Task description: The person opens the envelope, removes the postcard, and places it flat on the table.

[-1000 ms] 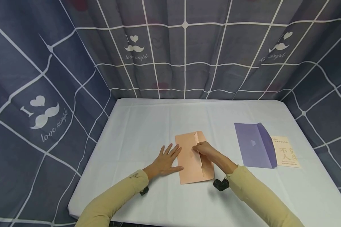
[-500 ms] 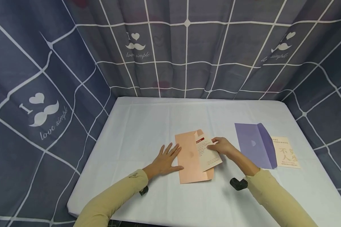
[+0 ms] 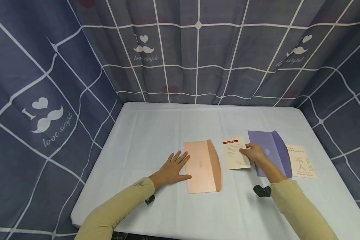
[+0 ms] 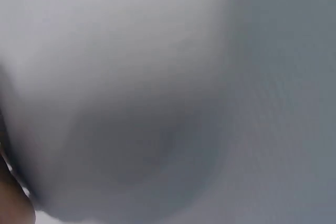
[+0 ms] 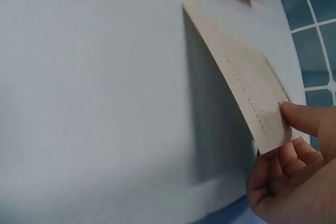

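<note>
My right hand (image 3: 256,154) pinches a cream printed card (image 3: 235,156) by its right edge, thumb on top and fingers below. The right wrist view shows the card (image 5: 247,87) tilted above the cloth, with its shadow beneath. An orange envelope (image 3: 199,168) lies with its flap opened out to the right. Spread fingers of my left hand (image 3: 173,170) rest at the envelope's left edge. The left wrist view is mostly a grey blur, with a bit of skin at the lower left.
A purple envelope (image 3: 262,143), partly under my right hand, lies on the white table cover (image 3: 150,133). Right of it lies another cream card (image 3: 301,161) with gold lettering, touching the envelope's flap. Dark checked curtains (image 3: 180,50) stand around the table.
My right hand has drawn the cream card out of the orange envelope and carried it right, clear of it. The envelope's flap now lies flatter. My left hand has hardly moved.
</note>
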`<action>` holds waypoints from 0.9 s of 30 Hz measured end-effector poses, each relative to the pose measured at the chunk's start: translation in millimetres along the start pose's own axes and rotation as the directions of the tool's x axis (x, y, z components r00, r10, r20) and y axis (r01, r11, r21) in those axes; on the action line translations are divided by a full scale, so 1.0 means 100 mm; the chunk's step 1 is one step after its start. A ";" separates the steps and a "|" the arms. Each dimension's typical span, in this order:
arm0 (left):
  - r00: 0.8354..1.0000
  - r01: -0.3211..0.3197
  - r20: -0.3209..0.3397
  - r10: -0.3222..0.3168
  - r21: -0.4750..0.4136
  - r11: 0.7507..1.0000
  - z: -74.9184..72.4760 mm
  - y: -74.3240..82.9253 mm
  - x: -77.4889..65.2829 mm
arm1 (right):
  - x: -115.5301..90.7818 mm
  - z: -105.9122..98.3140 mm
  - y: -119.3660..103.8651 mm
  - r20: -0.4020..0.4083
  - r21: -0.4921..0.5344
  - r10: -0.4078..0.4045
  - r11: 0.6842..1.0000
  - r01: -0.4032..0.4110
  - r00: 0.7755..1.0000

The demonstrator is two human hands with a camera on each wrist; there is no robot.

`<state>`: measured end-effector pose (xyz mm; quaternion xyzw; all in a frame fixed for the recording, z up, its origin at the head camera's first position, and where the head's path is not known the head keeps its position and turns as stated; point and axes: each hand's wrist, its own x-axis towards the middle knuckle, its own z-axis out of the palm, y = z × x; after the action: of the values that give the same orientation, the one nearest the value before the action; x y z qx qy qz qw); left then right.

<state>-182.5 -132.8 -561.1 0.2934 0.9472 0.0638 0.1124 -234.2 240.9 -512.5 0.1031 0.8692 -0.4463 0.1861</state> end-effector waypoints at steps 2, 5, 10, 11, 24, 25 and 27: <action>1.000 0.010 0.012 -0.010 0.000 1.000 -0.03 -0.07 -0.01 | 0.04 0.04 0.04 -0.012 0.007 0.015 1.000 -0.015 1.000; 0.999 0.027 0.027 -0.026 -0.015 1.000 -0.10 -0.19 -0.04 | 0.09 0.12 0.06 -0.032 0.003 0.022 1.000 -0.022 0.999; 0.999 0.038 0.017 -0.039 0.012 0.999 -0.20 -0.37 -0.10 | 0.09 0.25 0.02 -0.110 -0.219 -0.130 0.970 0.103 0.985; 0.999 0.047 0.013 -0.048 0.023 0.999 -0.21 -0.40 -0.10 | 0.09 0.27 0.01 -0.125 -0.280 -0.174 0.951 0.134 0.977; 0.985 0.170 0.027 -0.171 0.042 0.985 -0.23 -0.46 -0.03 | 0.07 0.60 0.13 -0.158 -0.784 -0.632 0.547 0.293 0.759; 0.984 0.172 0.036 -0.173 0.040 0.984 -0.23 -0.45 -0.02 | 0.07 0.62 0.14 -0.155 -0.798 -0.652 0.525 0.295 0.742; 0.983 0.176 0.050 -0.177 0.029 0.984 -0.24 -0.44 -0.01 | 0.07 0.67 0.17 -0.138 -0.826 -0.687 0.478 0.300 0.713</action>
<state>-211.1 -171.2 -546.2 0.2111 0.9669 0.0343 0.1390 -219.3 196.1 -563.6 -0.1470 0.9785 -0.0401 -0.1391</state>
